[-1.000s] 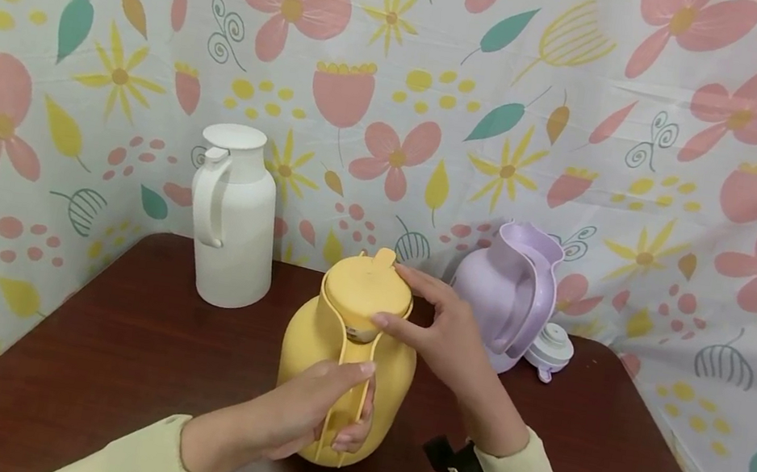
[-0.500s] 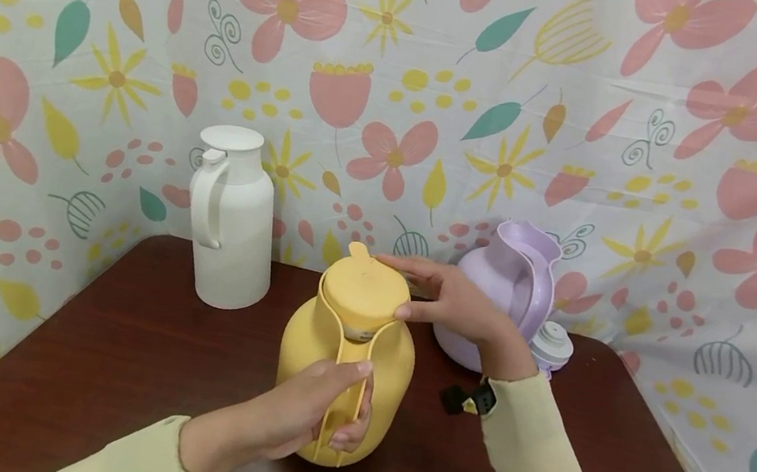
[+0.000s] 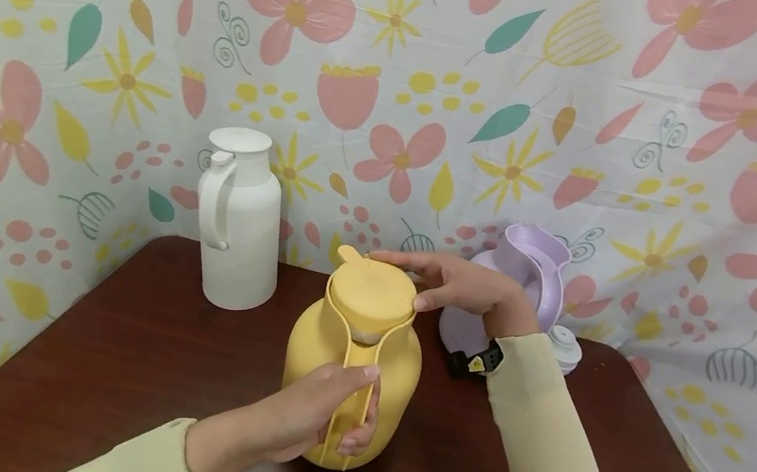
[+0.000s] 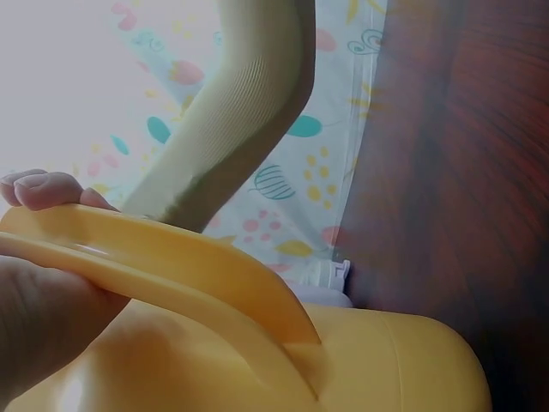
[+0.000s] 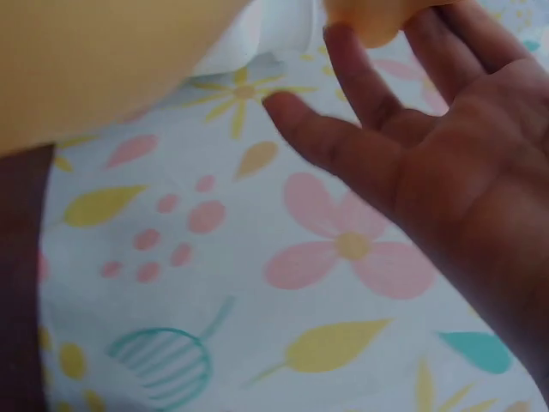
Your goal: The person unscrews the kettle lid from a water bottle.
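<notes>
A yellow thermos jug (image 3: 310, 348) stands upright on the table, its handle facing me. My left hand (image 3: 322, 415) grips that handle, thumb along its top; the left wrist view shows fingers wrapped over the yellow handle (image 4: 189, 287). On the jug's mouth sits a round yellow lid (image 3: 372, 292) with a small tab pointing back and left. My right hand (image 3: 470, 286) holds the lid by its right side, thumb at the near edge and fingers at the far edge. The right wrist view has this right hand (image 5: 420, 154) with fingertips at a yellow edge.
A white jug (image 3: 243, 232) stands at the back left of the dark table (image 3: 132, 362). Behind my right wrist is a lilac jug (image 3: 460, 326), partly hidden, with a white stopper lid (image 3: 563, 349) beside it. A flowered cloth (image 3: 418, 71) hangs behind the table.
The lid has turned, its tab swinging from the back right to the back left. My right hand has moved round with it, wrist farther right. The left hand keeps its grip.
</notes>
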Motion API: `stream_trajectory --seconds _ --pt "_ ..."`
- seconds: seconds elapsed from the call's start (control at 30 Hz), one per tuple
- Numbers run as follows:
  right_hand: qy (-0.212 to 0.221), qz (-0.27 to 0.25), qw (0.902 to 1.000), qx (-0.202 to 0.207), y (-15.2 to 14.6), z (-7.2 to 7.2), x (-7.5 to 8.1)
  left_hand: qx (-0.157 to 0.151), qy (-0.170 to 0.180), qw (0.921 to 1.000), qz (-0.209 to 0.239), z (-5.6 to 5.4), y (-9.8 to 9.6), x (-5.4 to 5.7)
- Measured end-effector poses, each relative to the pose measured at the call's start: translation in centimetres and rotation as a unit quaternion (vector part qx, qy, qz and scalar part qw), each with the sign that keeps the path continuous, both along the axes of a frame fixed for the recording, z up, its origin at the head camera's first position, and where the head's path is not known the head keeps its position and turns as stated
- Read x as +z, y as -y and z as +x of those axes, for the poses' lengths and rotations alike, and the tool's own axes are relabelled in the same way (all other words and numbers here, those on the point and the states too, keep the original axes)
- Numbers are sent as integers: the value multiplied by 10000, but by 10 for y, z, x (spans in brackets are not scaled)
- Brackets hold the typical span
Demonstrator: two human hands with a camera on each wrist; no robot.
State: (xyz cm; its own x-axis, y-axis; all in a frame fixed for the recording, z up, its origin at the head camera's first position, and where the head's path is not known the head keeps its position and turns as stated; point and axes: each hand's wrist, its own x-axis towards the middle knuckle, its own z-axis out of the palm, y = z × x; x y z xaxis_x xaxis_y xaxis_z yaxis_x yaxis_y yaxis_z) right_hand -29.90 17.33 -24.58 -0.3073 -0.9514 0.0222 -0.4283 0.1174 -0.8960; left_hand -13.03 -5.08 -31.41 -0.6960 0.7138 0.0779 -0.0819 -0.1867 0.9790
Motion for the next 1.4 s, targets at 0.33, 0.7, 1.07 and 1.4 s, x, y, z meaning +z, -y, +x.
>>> stream_trajectory --seconds 0.33,0.7,1.07,1.4 --pt "-569 -718 9816 -1673 -1 32 -21 -6 -118 9999 86 0 0 -1" --pt "-1647 -785 8719 -4544 46 107 -38 -74 -211 9995 219 -1 4 -6" --pt "-2118 -808 8726 -4327 41 94 -36 -250 -177 9992 260 -3 0 -7" --pt "-1869 -513 9438 -2678 18 62 -20 -228 -234 9993 204 -3 0 -6"
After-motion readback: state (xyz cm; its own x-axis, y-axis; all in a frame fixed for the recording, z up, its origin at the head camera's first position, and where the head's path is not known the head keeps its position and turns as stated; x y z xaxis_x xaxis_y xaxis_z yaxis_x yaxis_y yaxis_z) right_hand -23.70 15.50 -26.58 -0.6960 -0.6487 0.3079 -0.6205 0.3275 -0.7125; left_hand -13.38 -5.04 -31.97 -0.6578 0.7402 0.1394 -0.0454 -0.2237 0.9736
